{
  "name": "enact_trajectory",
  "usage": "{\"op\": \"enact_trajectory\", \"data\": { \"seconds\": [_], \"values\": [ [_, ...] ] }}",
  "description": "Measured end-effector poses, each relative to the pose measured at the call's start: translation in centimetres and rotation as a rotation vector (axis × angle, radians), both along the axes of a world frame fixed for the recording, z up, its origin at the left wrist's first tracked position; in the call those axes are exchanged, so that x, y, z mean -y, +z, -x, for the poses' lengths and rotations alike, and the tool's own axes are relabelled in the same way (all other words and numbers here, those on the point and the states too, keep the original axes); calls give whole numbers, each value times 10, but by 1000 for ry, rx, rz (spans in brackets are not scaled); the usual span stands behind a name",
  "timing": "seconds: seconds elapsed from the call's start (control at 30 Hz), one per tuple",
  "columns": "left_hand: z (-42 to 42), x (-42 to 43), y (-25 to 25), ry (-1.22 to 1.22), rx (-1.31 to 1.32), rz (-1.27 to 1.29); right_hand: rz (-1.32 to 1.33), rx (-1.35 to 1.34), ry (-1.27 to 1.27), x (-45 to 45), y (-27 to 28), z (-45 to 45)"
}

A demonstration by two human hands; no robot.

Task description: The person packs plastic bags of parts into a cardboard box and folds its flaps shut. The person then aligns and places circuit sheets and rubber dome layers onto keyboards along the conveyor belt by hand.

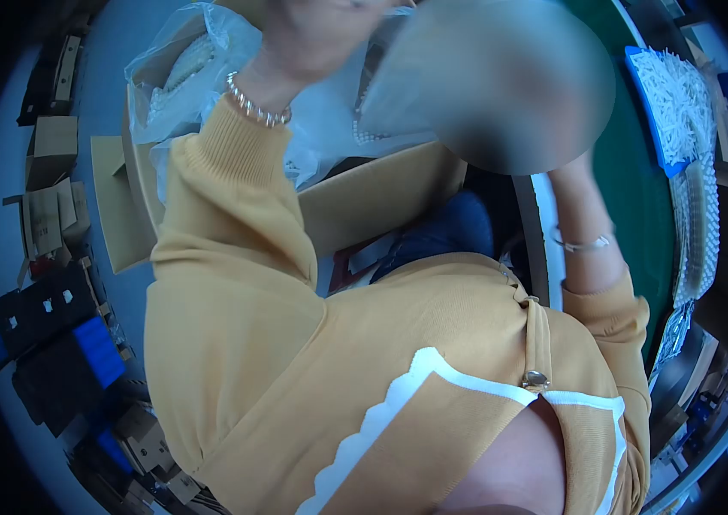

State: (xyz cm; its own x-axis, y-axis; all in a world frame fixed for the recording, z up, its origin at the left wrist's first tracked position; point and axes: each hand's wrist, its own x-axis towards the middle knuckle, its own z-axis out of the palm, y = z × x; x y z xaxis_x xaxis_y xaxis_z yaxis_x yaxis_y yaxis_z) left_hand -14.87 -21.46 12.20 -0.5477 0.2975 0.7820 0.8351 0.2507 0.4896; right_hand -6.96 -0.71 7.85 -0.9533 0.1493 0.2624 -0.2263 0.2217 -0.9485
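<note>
My left hand [317, 39] is raised over an open cardboard box [381, 193] at the top, its fingers cut off by the frame's upper edge. Whether it holds something cannot be seen. Clear plastic bags [201, 73] with pale contents lie in the box beside that wrist. A round blur hides most of my right hand [568, 176], which is near the edge of the green tabletop [638, 232]; its fingers do not show. Translucent plastic [407, 94] spreads between the hands, partly under the blur.
A blue tray [668, 163] heaped with white strips sits on the table's right side, with stacked pale pieces [697, 223] below it. Cardboard boxes [53, 146] and black cases with blue parts [46, 309] stand along the floor at left.
</note>
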Motion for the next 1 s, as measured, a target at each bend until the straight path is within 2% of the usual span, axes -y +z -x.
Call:
{"op": "enact_trajectory", "data": {
  "seconds": [0.03,0.07,0.1,0.13,0.17,0.2,0.27,0.3,0.33,0.37,0.4,0.43,0.5,0.53,0.6,0.7,0.73,0.87,0.97,1.0],
  "values": [
    [14,5,-16,95,2,-51,-61,-36,-112,-28,2,-3],
    [25,14,-37,186,6,-102,241,-136,-199,-49,14,-7],
    [33,25,-61,139,86,49,425,-180,-164,-93,16,-18],
    [37,33,-87,92,165,199,671,-205,-309,-122,33,-33],
    [38,37,-111,93,299,575,714,-196,-280,-168,47,-55],
    [35,38,-134,90,433,952,623,-220,-642,-164,77,-72],
    [25,34,-175,-119,655,1348,511,-261,-681,-258,94,-130],
    [19,35,-203,-111,708,1412,456,-282,-719,-282,98,-154],
    [19,31,-229,-114,745,1636,400,-302,-760,-305,101,-177],
    [11,39,-237,-235,651,1464,353,-212,-787,-311,109,-200],
    [5,44,-249,-272,623,1424,301,-137,-826,-322,120,-223],
    [2,44,-259,-281,614,1431,-111,-48,-871,-352,112,-253],
    [1,39,-274,-267,627,1498,-515,111,-901,-311,123,-251],
    [4,36,-282,-251,632,1526,-592,204,-907,-289,132,-244],
    [11,33,-296,-207,636,1569,-603,205,-885,-256,143,-217],
    [20,39,-313,-123,632,1595,-462,174,-945,-280,138,-205],
    [22,41,-318,-95,635,1588,-243,95,-961,-290,136,-201],
    [29,53,-313,38,660,1494,215,-266,-1058,-375,135,-180],
    [30,66,-302,152,644,1340,633,-550,-1125,-419,110,-166],
    [27,65,-292,185,623,1265,702,-574,-1224,-440,93,-164]
  ]
}}
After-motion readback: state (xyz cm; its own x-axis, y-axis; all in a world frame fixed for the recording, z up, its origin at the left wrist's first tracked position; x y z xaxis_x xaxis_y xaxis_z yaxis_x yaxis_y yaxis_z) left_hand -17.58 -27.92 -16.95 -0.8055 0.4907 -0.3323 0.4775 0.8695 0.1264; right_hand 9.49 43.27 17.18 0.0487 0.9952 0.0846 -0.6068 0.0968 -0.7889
